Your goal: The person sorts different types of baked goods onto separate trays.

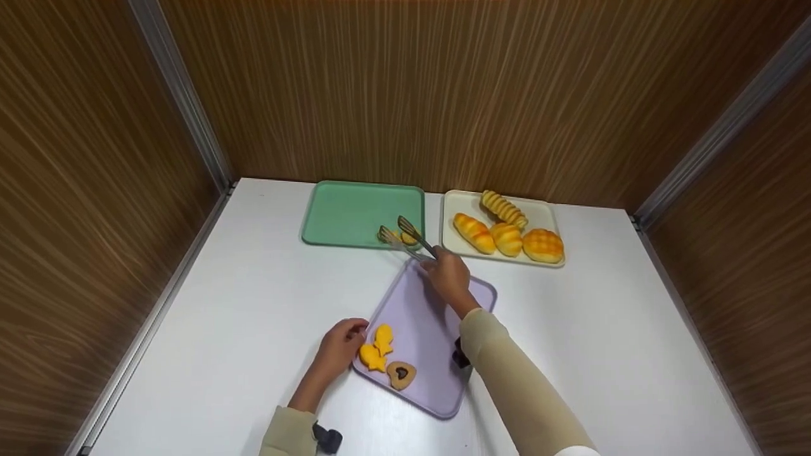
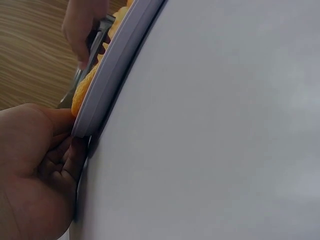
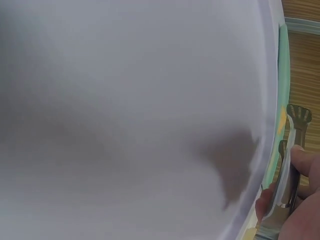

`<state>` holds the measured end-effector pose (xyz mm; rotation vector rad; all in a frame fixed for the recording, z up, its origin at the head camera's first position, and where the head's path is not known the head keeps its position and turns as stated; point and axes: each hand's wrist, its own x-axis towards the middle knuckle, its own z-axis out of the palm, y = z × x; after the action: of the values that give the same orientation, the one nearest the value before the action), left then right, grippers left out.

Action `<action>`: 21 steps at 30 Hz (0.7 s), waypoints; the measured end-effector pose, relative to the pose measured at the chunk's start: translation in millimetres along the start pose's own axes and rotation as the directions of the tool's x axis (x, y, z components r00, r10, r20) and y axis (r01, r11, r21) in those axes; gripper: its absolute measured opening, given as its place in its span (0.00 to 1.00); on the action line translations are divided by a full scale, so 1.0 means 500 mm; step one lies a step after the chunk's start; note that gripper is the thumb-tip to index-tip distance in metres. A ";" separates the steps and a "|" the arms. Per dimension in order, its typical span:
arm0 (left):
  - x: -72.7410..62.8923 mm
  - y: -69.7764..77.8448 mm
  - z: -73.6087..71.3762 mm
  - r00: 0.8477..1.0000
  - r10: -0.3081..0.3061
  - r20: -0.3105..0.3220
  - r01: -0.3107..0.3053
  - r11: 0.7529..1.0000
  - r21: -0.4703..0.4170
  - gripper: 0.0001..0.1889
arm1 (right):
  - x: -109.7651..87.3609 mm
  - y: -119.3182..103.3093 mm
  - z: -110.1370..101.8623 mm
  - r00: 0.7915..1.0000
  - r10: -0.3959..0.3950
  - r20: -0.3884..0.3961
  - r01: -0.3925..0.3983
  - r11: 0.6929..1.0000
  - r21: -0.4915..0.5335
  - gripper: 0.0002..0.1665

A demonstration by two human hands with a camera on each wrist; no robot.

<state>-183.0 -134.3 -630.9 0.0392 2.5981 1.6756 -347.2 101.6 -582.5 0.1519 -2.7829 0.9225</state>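
My right hand (image 1: 448, 272) grips metal serving tongs (image 3: 286, 185). Their spread tips reach over the near right corner of the green tray (image 1: 355, 212), around small cookies (image 1: 410, 237) partly covered by the tongs. At the left rim of the purple tray (image 1: 421, 329), my left hand (image 1: 342, 345) pinches the edge, with fingers above and below it in the left wrist view. Close by on that tray lie two yellow fish-shaped cookies (image 1: 372, 358) and a brown heart-shaped cookie (image 1: 401, 375) with a dark centre.
A cream tray (image 1: 456, 202) at the back right bears several breads, among them a long twisted loaf (image 1: 504, 209) and a round bun (image 1: 543, 246). Wood-grain panels (image 1: 405, 95) wall the white table (image 1: 253, 272) at the back and both sides.
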 end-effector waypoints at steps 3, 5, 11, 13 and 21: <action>0.000 0.001 -0.001 1.000 -0.009 -0.003 0.009 1.000 -0.001 0.14 | -0.001 0.001 -0.010 1.000 0.005 -0.001 -0.005 1.000 0.024 0.16; 0.000 0.001 -0.001 1.000 -0.019 -0.005 0.019 1.000 -0.003 0.14 | -0.004 0.002 -0.017 1.000 0.000 0.001 0.000 0.999 0.036 0.17; 0.001 -0.002 -0.001 1.000 -0.017 -0.014 0.017 1.000 0.007 0.13 | -0.029 0.006 -0.040 0.999 -0.047 0.013 0.046 0.998 0.047 0.18; 0.001 -0.002 0.000 1.000 -0.009 -0.015 0.009 1.000 0.011 0.13 | -0.043 0.009 -0.050 0.998 -0.059 0.011 0.058 0.997 0.044 0.18; 0.003 0.001 0.003 1.000 -0.001 -0.012 0.001 1.000 0.003 0.13 | -0.114 0.026 -0.101 0.988 -0.150 0.038 0.150 0.989 0.010 0.19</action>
<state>-184.3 -132.7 -631.2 0.0288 2.6082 1.6774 -285.6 144.5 -563.4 0.3784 -2.7578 0.9012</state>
